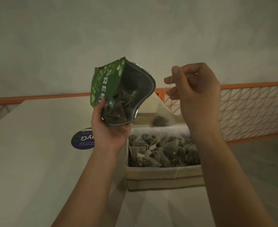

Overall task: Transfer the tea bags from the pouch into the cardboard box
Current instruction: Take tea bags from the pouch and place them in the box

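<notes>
With our left hand [109, 128] gripping the open pouch [123, 94] above the cardboard box [163, 177] and our right hand [195, 94] pinching a tea bag [161, 122] by its string (blurred), it could swing wide of the box

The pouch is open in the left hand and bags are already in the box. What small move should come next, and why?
Probably lower the right hand toward the cardboard box and release there. It is raised above the box with fingers pinched; a blurred tea bag seems to hang below it. The left hand holds the pouch open, with more bags visible inside, so the transfer is not finished.
</notes>
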